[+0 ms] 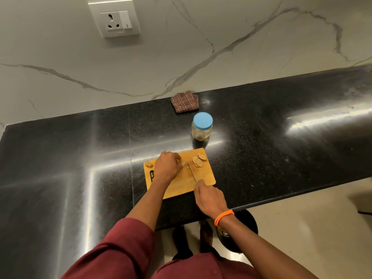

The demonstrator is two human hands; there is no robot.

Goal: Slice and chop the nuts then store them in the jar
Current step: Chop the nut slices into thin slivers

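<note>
Black polished countertop [261, 125] runs below a white marble-veined wall, and a wooden cutting board [203, 177] lies on it near the front edge. On the board, the left hand [167, 166] curls its fingers down over a pale nut [182, 163], pinning it against the wood. Just beside those fingers the blade of a knife [192, 172] slants across the board, its tip close to the held nut; the right hand [210, 198], with an orange bracelet [223, 216] at the wrist, is closed around the knife's handle at the board's near right edge. Beyond the blade, toward the board's far right corner, lies a small cluster of nut slices [199, 159]. One more whole nut [149, 164] sits at the board's far left corner, apart from the rest. Behind the board stands a clear jar [201, 131] with its blue lid [203, 120] on. Farther back, against the wall, rests a folded brown checked cloth [184, 101]. High on the wall is a white socket plate [114, 17].
</note>
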